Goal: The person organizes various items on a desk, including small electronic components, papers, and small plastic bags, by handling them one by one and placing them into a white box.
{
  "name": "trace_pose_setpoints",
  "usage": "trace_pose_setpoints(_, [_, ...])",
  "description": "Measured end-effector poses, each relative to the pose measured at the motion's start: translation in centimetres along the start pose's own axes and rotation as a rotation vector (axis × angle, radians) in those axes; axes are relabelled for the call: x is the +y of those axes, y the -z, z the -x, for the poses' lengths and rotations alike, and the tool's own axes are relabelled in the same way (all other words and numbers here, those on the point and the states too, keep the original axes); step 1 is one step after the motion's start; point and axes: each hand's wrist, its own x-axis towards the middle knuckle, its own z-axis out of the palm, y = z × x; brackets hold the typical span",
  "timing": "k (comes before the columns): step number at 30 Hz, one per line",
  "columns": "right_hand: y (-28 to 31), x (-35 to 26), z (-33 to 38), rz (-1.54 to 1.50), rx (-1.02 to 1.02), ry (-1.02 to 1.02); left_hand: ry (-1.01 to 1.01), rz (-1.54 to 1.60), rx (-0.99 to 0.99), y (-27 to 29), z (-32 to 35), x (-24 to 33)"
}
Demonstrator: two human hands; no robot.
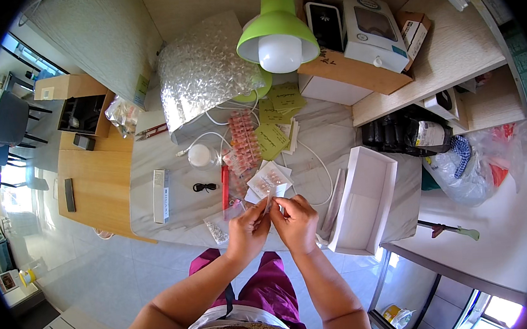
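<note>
Marbled desk [149, 157] beneath the fingers [288, 205], tiled floor [131, 260] lower; green lamp [277, 26] beyond them, open white box [365, 196] rightward. Left hand [246, 232] and right hand [298, 221] pinch a thin pale piece [270, 197] between their tips

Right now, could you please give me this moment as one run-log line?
left hand: pinching small pale piece | right hand: at same piece, grip unclear | just beyond: white cards | rightward: open white box

Left fingers [256, 213] and right fingers [286, 206] pinched close — forearms [326, 282] angled inward.
</note>
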Motion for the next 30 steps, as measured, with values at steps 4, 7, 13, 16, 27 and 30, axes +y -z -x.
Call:
trace_pose_setpoints(4, [0.1,-0.2,-0.1,-0.079,0.004,-0.055,-0.037,-0.018,0.010,0.1,0.0,0.4])
trace_pose_setpoints(7, [-0.1,-0.2,0.1,-0.067,0.034,-0.043,-0.111,-0.055,0.009,0.1,0.2,0.0])
trace_pose_setpoints(13, [0.1,-0.3,0.1,-0.051,0.035,-0.022,-0.195,-0.123,0.023,0.3,0.4,0.8])
trace_pose_setpoints(16, [0.2,0.0,0.1,-0.092,0.019,0.002,-0.161,-0.135,0.004,0.5,0.3,1.5])
trace_pose_setpoints(27, [0.7,-0.5,0.3,-0.117,0.019,-0.027,-0.182,-0.184,-0.008,0.7,1.0,1.4])
trace_pose_setpoints(30, [0.6,-0.6,0.4,-0.167,0.024,-0.075,-0.157,-0.220,-0.032,0.9,1.1,1.6])
